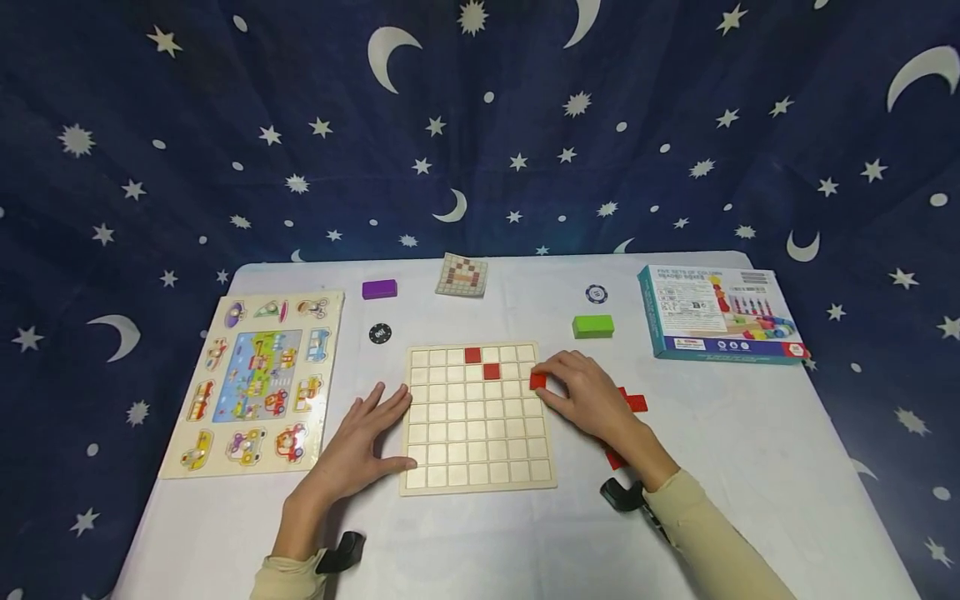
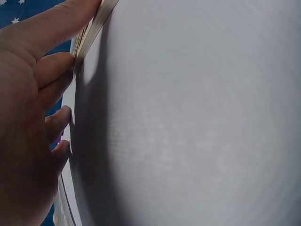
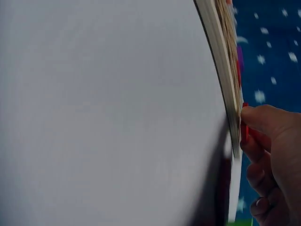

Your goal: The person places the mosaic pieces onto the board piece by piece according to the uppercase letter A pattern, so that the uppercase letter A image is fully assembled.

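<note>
A pale wooden grid board (image 1: pixel 477 417) lies at the middle of the table, with two red square tiles (image 1: pixel 491 372) in its upper cells. My right hand (image 1: pixel 581 392) pinches another red tile (image 1: pixel 537 381) between thumb and fingers at the board's upper right edge; the right wrist view shows this tile (image 3: pixel 244 123) on edge beside the board (image 3: pixel 220 52). My left hand (image 1: pixel 358 446) rests against the board's left side, fingers spread and fairly straight, the thumb at its lower left. More red tiles (image 1: pixel 636 403) lie partly hidden under the right forearm.
A picture puzzle board (image 1: pixel 333 375) lies left. Behind the grid are a purple block (image 1: pixel 379 289), a black chip (image 1: pixel 380 333), a small pattern card (image 1: pixel 462 276), a blue-white chip (image 1: pixel 596 293) and a green block (image 1: pixel 592 327). A toy box (image 1: pixel 723 315) sits back right.
</note>
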Action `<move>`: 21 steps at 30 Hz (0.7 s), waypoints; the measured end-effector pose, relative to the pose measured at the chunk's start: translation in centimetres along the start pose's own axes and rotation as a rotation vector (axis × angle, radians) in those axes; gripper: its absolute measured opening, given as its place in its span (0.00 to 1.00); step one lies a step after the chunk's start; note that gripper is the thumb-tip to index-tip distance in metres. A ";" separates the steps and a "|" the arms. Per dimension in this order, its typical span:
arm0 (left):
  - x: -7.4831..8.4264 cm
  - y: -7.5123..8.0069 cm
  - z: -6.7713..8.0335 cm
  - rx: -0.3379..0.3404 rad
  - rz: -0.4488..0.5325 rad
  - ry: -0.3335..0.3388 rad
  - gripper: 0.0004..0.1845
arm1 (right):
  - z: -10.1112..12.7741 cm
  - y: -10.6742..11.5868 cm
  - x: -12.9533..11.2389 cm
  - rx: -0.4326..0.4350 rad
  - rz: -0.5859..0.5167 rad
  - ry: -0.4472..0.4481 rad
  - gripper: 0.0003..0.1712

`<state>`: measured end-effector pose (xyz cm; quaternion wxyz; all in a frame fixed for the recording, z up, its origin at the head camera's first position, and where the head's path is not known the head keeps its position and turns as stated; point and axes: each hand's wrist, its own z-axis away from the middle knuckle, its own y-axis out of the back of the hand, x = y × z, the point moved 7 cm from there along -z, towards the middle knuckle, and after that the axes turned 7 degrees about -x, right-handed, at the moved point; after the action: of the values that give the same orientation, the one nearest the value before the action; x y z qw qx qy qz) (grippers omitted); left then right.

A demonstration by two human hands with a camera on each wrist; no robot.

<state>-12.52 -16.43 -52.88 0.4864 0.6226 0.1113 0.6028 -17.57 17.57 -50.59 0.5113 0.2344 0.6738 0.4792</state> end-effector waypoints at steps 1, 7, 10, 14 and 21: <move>0.0 0.0 0.0 -0.001 0.002 -0.001 0.56 | -0.3 -0.4 -0.5 -0.014 -0.002 0.016 0.19; 0.2 -0.1 -0.1 -0.005 0.004 -0.001 0.56 | -1.4 -1.8 -2.4 -0.047 -0.018 0.077 0.16; 0.2 0.0 0.0 0.000 0.002 0.003 0.56 | -1.6 -2.1 -2.9 -0.060 -0.023 0.086 0.15; 0.2 0.1 0.0 0.005 0.002 -0.003 0.56 | -1.6 -2.2 -3.0 -0.070 -0.023 0.079 0.14; 0.1 0.1 0.0 0.006 0.006 -0.006 0.56 | -1.5 -2.0 -3.0 -0.060 -0.010 0.078 0.17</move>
<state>-12.51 -16.43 -52.72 0.4829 0.6260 0.1097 0.6024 -17.47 13.72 -50.96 0.4936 0.1969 0.6798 0.5053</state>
